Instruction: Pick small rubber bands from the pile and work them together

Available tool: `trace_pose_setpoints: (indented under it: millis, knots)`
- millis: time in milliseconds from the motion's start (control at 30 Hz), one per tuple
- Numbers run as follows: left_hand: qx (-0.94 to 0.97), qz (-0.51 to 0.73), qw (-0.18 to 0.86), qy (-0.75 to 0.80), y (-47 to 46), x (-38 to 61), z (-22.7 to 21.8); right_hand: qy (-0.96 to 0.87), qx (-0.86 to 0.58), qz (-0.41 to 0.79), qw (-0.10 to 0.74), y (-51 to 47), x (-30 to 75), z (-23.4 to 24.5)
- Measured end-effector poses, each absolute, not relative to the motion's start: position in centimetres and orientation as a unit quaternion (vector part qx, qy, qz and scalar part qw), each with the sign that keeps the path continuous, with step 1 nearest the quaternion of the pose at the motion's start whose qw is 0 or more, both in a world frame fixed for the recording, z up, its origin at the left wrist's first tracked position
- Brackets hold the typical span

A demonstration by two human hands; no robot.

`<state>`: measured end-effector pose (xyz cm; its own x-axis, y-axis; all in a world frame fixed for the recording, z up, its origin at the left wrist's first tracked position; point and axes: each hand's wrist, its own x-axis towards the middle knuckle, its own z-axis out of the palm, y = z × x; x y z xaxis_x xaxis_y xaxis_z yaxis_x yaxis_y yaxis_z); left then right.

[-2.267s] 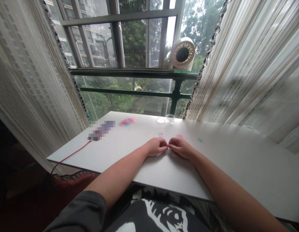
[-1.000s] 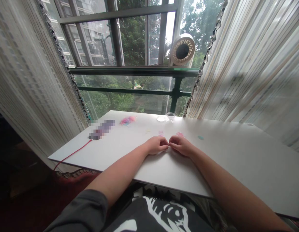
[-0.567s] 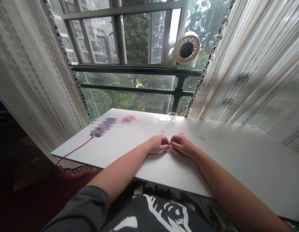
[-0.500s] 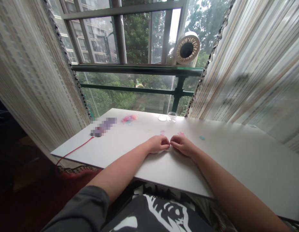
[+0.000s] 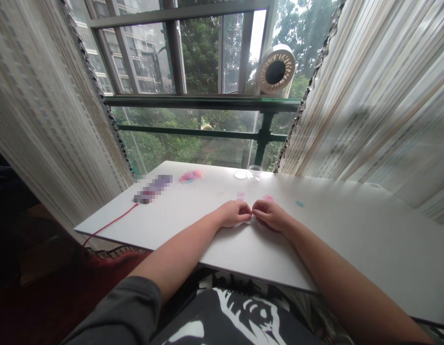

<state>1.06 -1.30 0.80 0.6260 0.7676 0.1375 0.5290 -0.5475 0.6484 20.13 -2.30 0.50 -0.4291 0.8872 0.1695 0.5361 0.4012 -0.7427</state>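
Observation:
My left hand rests low over the white table, thumb and fingers pinched together. Right beside it, fingertips almost meeting, my right hand is pinched too. Whatever lies between the fingers is too small to make out. Just beyond the left hand is a small pinkish-purple piece. A small heap of pink bits lies behind the right hand. Farther right sits a flat teal piece.
At the table's back stand a clear round tub and a whitish disc like a lid. A tangled pink and blue pile lies back left. A blurred-out object with a red cable is at left. A round fan stands by the window.
Both hands stay pinched together in nearly the same place. The whole view shifts very slightly; nothing on the table has visibly moved.

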Motion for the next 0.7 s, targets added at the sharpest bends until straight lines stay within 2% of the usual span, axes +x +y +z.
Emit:
trace_pose_setpoints:
  millis: [700]
  knots:
    - [0.859, 0.209, 0.284, 0.372, -1.28, 0.98, 0.82, -0.783, -0.456, 0.313, 0.285, -2.23, 20.17, 0.21]
